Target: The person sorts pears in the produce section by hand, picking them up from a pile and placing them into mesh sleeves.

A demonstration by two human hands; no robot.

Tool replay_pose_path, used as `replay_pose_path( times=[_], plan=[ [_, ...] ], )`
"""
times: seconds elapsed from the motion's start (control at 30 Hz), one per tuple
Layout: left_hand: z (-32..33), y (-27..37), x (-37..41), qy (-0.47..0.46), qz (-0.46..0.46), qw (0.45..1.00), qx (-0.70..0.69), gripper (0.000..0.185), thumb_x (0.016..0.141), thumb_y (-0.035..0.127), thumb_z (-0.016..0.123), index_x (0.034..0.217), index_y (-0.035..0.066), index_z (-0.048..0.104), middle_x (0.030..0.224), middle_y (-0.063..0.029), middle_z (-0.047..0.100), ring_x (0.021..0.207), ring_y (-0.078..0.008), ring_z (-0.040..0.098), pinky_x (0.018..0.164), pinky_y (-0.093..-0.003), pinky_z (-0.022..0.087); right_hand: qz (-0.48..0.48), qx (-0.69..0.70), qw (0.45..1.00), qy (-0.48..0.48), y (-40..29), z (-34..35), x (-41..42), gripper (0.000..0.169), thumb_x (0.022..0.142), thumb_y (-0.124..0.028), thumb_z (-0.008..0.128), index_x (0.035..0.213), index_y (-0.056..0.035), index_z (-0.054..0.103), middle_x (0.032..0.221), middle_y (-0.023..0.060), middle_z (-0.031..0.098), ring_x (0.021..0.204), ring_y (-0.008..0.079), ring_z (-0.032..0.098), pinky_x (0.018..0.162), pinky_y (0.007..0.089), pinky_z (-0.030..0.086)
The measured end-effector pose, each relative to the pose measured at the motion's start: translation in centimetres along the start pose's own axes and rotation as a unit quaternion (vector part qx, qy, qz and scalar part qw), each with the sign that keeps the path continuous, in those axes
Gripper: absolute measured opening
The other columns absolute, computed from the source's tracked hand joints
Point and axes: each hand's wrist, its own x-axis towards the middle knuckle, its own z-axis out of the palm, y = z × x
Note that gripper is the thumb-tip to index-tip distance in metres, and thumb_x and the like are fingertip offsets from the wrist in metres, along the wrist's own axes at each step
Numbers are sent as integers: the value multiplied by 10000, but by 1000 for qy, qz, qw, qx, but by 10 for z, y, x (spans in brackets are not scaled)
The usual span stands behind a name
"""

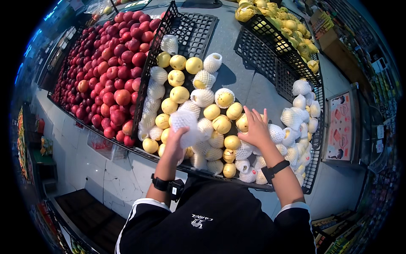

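Note:
My left hand (176,139) grips a white foam fruit net (184,125), blurred, above the near-left part of the display. Spread fingers of my right hand (256,127) touch or hover just over a yellow round fruit (242,122), perhaps a melon; the exact contact cannot be told. Around both hands lie many yellow fruits (221,124), some bare, some in white foam nets (203,97). More netted fruits (291,118) are heaped to the right of my right hand. A foam net (169,44) stands at the far end of the bare row.
A black plastic lattice divider (149,63) separates red plums or nectarines (118,81) on the left. Another black lattice divider (272,35) stands before yellow wrapped fruit (290,25) at back right. A black crate edge (222,179) runs close before my body. A poster-fronted cabinet (340,125) is at right.

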Motion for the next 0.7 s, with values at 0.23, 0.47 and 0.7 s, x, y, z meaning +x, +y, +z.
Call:
replay_pose_path(
  times=[0.23,0.47,0.7],
  plan=[
    [28,-8,-13,-215,-189,932,-221,746,834,433,614,1428,98,311,1285,-176,518,1124,-426,563,937,-574,463,15,23,999,40,7,11,7,1026,556,-316,788,1431,-78,309,1002,147,633,1012,292,596,1164,483,161],
    [39,-12,-7,-263,-214,926,-165,692,891,325,546,1472,273,175,1387,-188,385,1129,-441,539,890,-552,500,74,278,951,114,-19,-24,-24,982,586,-258,785,1411,-53,292,1050,178,525,1033,348,534,989,464,413],
    [58,-29,-8,-458,-25,878,136,810,818,167,702,1459,127,209,1403,-102,342,1277,-227,385,1042,-354,355,99,778,620,30,-50,-40,-52,1114,604,-244,752,1478,-92,79,1161,171,503,1073,264,577,941,379,469]
  ],
)
